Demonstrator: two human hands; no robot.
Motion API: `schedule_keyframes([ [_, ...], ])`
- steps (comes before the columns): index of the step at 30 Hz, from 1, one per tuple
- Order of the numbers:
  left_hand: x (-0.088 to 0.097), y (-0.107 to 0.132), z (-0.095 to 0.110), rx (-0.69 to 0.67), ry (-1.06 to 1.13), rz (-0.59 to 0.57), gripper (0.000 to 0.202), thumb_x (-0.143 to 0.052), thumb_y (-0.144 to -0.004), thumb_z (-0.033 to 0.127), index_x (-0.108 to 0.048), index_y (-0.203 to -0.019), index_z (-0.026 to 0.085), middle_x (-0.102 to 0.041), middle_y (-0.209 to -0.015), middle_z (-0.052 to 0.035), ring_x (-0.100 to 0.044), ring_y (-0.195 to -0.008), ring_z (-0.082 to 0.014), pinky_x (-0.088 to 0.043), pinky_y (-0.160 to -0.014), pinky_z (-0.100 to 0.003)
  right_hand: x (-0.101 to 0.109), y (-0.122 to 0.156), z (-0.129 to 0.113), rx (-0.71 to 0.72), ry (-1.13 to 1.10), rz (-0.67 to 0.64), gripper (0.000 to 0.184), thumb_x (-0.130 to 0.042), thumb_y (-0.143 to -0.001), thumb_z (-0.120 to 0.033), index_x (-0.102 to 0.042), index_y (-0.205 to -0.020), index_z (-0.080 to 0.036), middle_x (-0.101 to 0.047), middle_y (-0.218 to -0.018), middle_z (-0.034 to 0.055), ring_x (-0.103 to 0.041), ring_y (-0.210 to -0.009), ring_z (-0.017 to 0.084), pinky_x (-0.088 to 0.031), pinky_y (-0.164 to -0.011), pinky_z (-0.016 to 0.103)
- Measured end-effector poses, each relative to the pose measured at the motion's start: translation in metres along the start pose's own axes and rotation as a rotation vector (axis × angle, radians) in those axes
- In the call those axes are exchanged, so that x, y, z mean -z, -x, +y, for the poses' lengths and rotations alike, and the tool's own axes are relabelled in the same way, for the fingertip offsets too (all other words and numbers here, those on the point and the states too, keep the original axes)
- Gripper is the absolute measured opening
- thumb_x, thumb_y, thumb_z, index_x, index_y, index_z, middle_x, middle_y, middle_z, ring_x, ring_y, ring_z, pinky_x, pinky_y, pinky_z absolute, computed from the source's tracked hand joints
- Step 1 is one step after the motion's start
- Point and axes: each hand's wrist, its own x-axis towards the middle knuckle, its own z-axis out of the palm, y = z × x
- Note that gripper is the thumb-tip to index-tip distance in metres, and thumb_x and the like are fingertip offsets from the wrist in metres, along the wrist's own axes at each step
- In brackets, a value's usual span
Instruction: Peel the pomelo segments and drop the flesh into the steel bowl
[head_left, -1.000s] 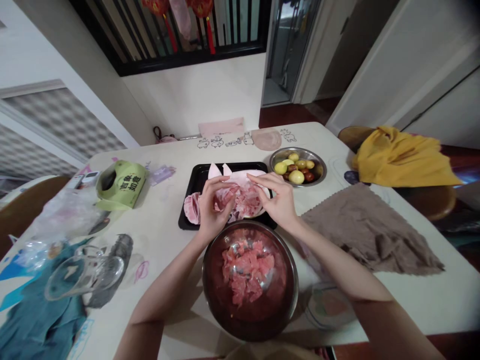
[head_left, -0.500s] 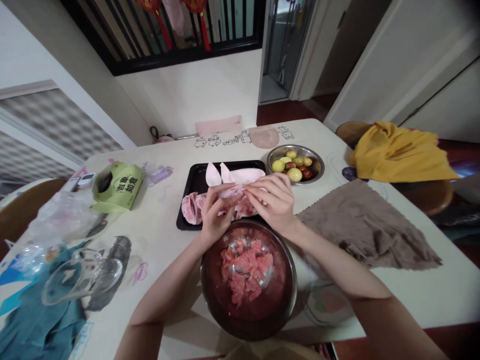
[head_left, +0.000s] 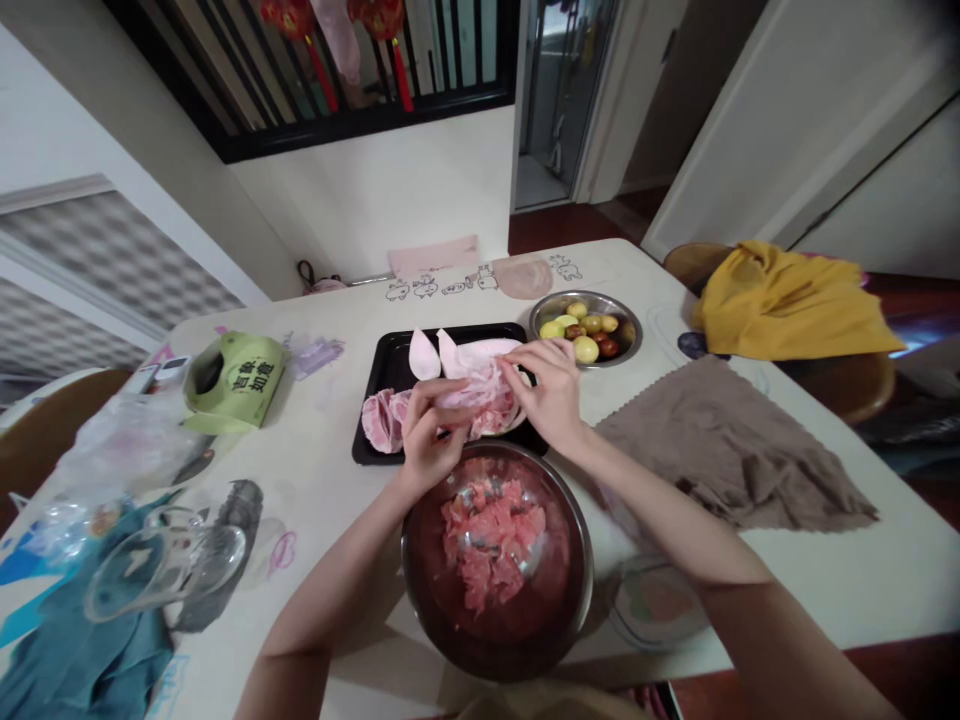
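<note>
Above the black tray (head_left: 391, 362), my left hand (head_left: 433, 440) is closed on a pale pink pomelo segment (head_left: 480, 388). My right hand (head_left: 551, 392) pinches the segment's right side between thumb and fingers, at its thin membrane. Peeled pomelo pieces (head_left: 384, 422) rest at the tray's left end, and pale rind pieces (head_left: 425, 357) lie toward its far edge. More pomelo flesh and rind partly show beneath my hands. Just below my wrists stands a steel bowl (head_left: 559, 590) with loose pink pomelo flesh (head_left: 491, 545) inside.
Behind my right hand stands a small steel bowl (head_left: 636, 345) of green and brown fruits. To the right lies a brown cloth (head_left: 727, 450). On the left are a green paper bag (head_left: 251, 385), a clear plastic bag (head_left: 124, 440), a clear pitcher (head_left: 165, 560) and a teal cloth (head_left: 97, 640).
My hands have moved a little apart, the right one shifting away from the left. More of the pale membrane and segment shows between them. The view has tilted slightly.
</note>
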Motion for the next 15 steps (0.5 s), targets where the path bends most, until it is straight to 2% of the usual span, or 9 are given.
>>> schedule_keyframes([
  [2,0.002,-0.004,0.004,0.008,0.069,0.012,0.021,-0.073,-0.083,0.006,-0.064,-0.094,0.022,-0.069,-0.110,-0.0046,-0.066,-0.099,-0.0188,-0.056,-0.082,-0.035,-0.003,0.000,0.008,-0.019,0.015,-0.031,0.022,-0.062,-0.099,-0.032,-0.075,-0.083,-0.023,-0.075,-0.084,0.0014,-0.064,-0.080,0.019,-0.039,-0.089,0.041],
  [3,0.003,-0.006,0.006,0.056,0.106,0.010,0.022,-0.074,-0.083,0.007,-0.064,-0.096,0.022,-0.068,-0.110,-0.0045,-0.066,-0.101,-0.0191,-0.056,-0.084,-0.035,-0.004,0.000,0.011,-0.017,0.017,-0.061,0.022,-0.062,-0.099,-0.031,-0.076,-0.084,-0.024,-0.075,-0.085,0.0013,-0.063,-0.080,0.019,-0.037,-0.089,0.041],
  [7,0.002,-0.009,0.003,0.354,0.287,0.028,0.033,-0.076,-0.086,0.018,-0.061,-0.114,0.024,-0.064,-0.116,-0.0066,-0.063,-0.112,-0.0209,-0.055,-0.098,-0.040,-0.006,0.003,0.008,-0.017,0.064,-0.195,0.021,-0.059,-0.099,-0.022,-0.079,-0.095,-0.026,-0.074,-0.085,0.0018,-0.059,-0.086,0.021,-0.032,-0.090,0.041],
  [10,0.000,-0.007,-0.004,0.476,0.352,0.039,0.033,-0.074,-0.089,0.024,-0.060,-0.118,0.024,-0.062,-0.119,-0.0073,-0.060,-0.119,-0.0222,-0.050,-0.107,-0.045,-0.005,0.005,0.000,-0.011,0.079,-0.266,0.022,-0.058,-0.100,-0.021,-0.080,-0.099,-0.025,-0.073,-0.088,0.0026,-0.057,-0.091,0.021,-0.031,-0.093,0.042],
  [12,0.000,-0.005,-0.006,0.510,0.351,0.026,0.028,-0.072,-0.091,0.026,-0.062,-0.117,0.024,-0.062,-0.121,-0.0077,-0.059,-0.122,-0.0227,-0.048,-0.110,-0.046,-0.004,0.006,-0.003,-0.002,0.075,-0.264,0.023,-0.059,-0.100,-0.028,-0.080,-0.089,-0.024,-0.073,-0.088,0.0030,-0.058,-0.092,0.021,-0.031,-0.095,0.043],
  [15,-0.001,-0.003,-0.005,0.554,0.358,0.015,0.027,-0.070,-0.093,0.028,-0.062,-0.118,0.025,-0.061,-0.125,-0.0084,-0.058,-0.126,-0.0228,-0.047,-0.112,-0.045,-0.005,0.005,-0.004,-0.011,0.037,-0.186,0.025,-0.064,-0.098,-0.034,-0.079,-0.080,-0.024,-0.072,-0.083,0.0020,-0.059,-0.086,0.020,-0.033,-0.093,0.043],
])
